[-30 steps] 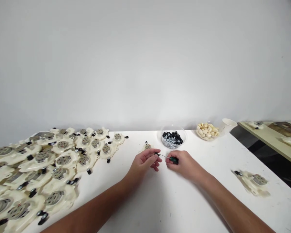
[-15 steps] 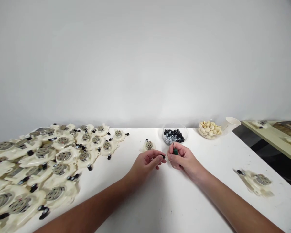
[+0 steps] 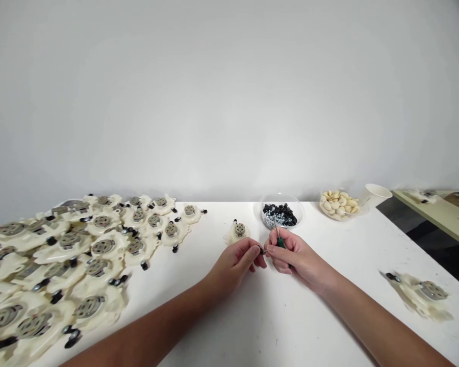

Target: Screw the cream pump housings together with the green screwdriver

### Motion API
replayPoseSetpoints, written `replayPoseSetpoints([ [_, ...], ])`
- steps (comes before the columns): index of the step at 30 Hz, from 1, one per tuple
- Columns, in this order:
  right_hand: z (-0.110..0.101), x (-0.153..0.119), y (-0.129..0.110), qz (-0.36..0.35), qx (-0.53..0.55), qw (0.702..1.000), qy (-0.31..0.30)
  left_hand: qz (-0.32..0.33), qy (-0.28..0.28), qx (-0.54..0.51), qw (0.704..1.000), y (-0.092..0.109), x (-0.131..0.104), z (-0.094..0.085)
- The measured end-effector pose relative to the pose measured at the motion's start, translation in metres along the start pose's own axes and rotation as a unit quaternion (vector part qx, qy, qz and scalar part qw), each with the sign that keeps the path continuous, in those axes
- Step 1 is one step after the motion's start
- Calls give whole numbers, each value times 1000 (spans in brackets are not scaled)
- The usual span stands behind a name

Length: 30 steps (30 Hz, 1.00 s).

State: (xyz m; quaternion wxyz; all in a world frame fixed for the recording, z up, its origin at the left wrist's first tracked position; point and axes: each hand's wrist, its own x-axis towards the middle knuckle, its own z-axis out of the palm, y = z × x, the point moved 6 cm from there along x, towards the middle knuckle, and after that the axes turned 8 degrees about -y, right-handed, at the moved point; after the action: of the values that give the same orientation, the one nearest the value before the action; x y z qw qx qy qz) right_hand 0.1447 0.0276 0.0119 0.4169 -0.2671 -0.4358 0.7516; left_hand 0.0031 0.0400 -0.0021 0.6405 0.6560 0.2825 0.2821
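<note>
My left hand (image 3: 235,262) is closed in a pinch on a small black part (image 3: 260,250). My right hand (image 3: 300,260) grips a green-handled screwdriver (image 3: 280,242), its thin shaft pointing up and away. The right thumb and forefinger also pinch a tiny metal piece (image 3: 265,251), too small to name, right against the black part. Just beyond my left hand lies a cream plastic housing with a round motor (image 3: 239,230). Behind my right hand stands a clear bowl (image 3: 302,214) holding small black and metal parts (image 3: 281,214).
Many similar motor housings (image 3: 103,247) are heaped on the left of the white table (image 3: 290,326). Another motor housing (image 3: 423,295) lies at the right. Cream rounded pieces fill a clear bowl (image 3: 340,218) beside a white cup (image 3: 378,192). A second table (image 3: 436,214) stands at far right.
Both hands have come together, and the metal piece at my right fingertips now meets the black part in my left. The view has shifted slightly.
</note>
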Motion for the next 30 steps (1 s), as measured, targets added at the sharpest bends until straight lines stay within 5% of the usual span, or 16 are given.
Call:
replayPoseSetpoints([
  [18,0,-1,0,-16,-21,1000,-16,-19,-14,44,999,0,-4,2],
  [30,-11,-4,-11,-31,-68,996,53,-9,46,-85,995,-8,3,-11],
])
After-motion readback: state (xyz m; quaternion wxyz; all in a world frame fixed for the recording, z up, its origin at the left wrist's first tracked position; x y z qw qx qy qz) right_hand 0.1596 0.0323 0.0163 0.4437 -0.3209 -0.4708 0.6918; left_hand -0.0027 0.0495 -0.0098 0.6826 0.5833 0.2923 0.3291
